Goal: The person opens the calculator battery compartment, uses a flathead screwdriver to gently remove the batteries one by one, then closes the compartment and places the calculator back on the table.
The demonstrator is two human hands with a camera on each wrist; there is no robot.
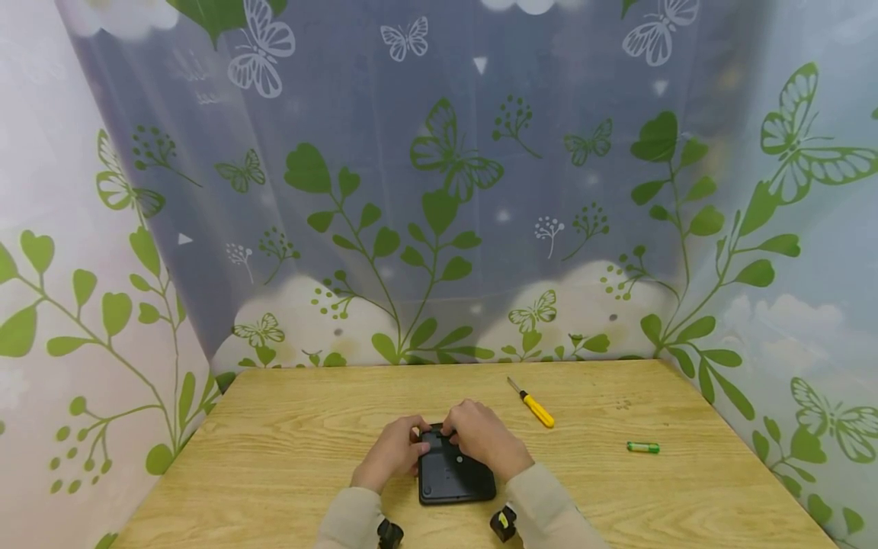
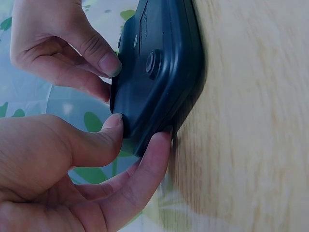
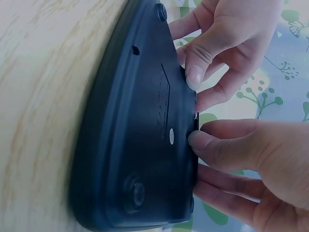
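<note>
A black desktop calculator point(image 1: 453, 480) lies face down on the table, its back with round rubber feet turned up. My left hand point(image 1: 394, 451) grips its far left corner, the thumb on the back and fingers around the edge. In the left wrist view, the left fingertips pinch that corner of the calculator point(image 2: 169, 63). At the far edge my right hand point(image 1: 483, 435) holds on, thumb pressed to the back. The right wrist view shows the right hand point(image 3: 246, 164) pinching the edge beside a small whitish oval spot point(image 3: 171, 137). Whatever lies under its fingers is hidden.
A yellow-handled screwdriver point(image 1: 537, 409) lies beyond the right hand, its shaft pointing away to the left. A green battery point(image 1: 642, 447) rests farther right. Behind it are several tiny bits point(image 1: 623, 404), too small to identify. A patterned curtain point(image 1: 439, 229) hangs along the table's back edge.
</note>
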